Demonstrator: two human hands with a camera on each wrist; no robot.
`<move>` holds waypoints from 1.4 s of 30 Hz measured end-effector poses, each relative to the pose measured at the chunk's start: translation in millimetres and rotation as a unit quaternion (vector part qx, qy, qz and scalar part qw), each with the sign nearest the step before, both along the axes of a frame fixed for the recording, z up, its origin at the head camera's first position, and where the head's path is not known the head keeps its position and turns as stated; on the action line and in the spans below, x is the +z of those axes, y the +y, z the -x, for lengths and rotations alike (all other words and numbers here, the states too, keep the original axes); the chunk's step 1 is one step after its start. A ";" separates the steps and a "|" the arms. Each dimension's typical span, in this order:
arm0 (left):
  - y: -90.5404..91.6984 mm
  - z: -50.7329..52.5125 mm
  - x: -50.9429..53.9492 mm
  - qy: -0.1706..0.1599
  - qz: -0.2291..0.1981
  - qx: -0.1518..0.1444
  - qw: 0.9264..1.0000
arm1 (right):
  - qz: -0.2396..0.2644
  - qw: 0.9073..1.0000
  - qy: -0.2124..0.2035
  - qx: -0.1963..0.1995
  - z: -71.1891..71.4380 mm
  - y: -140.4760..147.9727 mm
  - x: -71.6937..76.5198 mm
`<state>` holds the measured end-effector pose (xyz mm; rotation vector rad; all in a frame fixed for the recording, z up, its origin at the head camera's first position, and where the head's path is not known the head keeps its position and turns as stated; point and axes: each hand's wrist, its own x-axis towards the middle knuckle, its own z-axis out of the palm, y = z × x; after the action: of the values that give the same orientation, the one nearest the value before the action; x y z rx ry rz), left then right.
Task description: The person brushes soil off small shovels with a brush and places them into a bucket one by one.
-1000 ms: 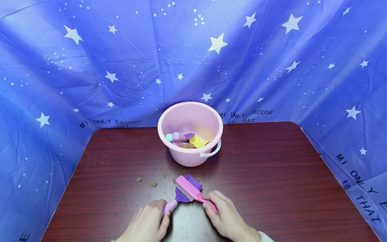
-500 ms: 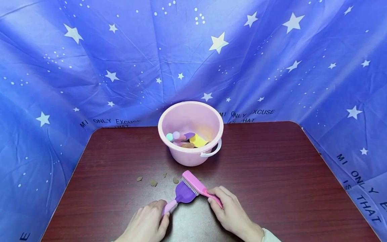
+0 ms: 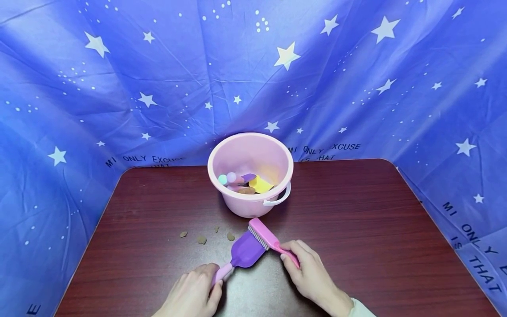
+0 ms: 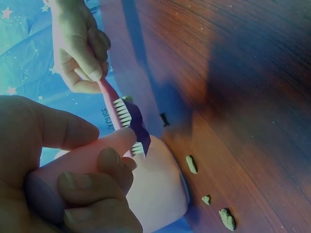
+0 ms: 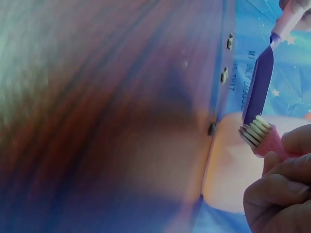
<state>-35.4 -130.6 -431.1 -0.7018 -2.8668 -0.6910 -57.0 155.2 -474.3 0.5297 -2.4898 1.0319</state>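
Note:
My left hand [image 3: 193, 286] grips the lilac handle of a small toy shovel [image 3: 244, 255], its purple blade angled toward the far right. In the left wrist view, fingers and thumb wrap the shovel's thick handle [image 4: 80, 167]. With my right hand [image 3: 313, 275] I hold a pink brush [image 3: 264, 234] by its handle. The brush lies across the blade's far right edge, pale bristles toward the blade. From the right wrist view, the brush's bristles [image 5: 255, 132] meet the end of the blade. Several brown crumb-like bits [image 3: 201, 240] lie left of the shovel.
Just beyond the shovel stands a pink bucket [image 3: 249, 209] with a white handle. Inside it are a yellow piece [image 3: 260, 184] and several coloured toy pieces. The dark wooden table [image 3: 356, 211] reaches back to a blue star-printed curtain [image 3: 237, 57].
My right hand and the brush have moved to the right and slightly away, across to the blade's far edge. More of the purple blade shows. My left hand stays nearly in place.

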 end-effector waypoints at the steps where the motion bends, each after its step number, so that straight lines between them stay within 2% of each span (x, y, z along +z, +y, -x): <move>1: 0.0 0.0 0.3 -0.002 0.000 0.000 1.000 | 0.001 1.000 0.001 -0.005 0.3 1.3 0.7; 11: -1.4 0.0 3.4 -0.013 0.001 0.004 1.000 | -0.006 0.999 -0.021 -0.047 4.9 15.2 7.2; 18: -1.6 -0.7 6.4 -0.002 0.001 0.016 1.000 | -0.003 0.998 -0.030 -0.062 4.3 19.7 8.2; 22: -2.1 -0.6 6.5 0.013 -0.004 0.018 1.000 | 0.006 0.997 -0.053 -0.063 2.7 19.2 7.2; 31: -3.3 0.1 8.2 0.033 -0.018 0.018 0.999 | 0.043 0.985 -0.158 -0.061 -4.3 12.5 9.1; 36: -3.2 0.2 9.3 0.042 -0.021 0.019 0.999 | 0.045 0.981 -0.181 -0.049 -6.9 7.2 9.8; 42: -2.9 0.5 10.1 0.044 -0.023 0.019 0.999 | 0.047 0.981 -0.185 -0.023 -11.5 1.0 7.2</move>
<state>-35.9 -133.5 -421.0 -0.6523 -2.7687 -0.7003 -45.5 156.1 -467.1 0.2691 -2.7358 1.3250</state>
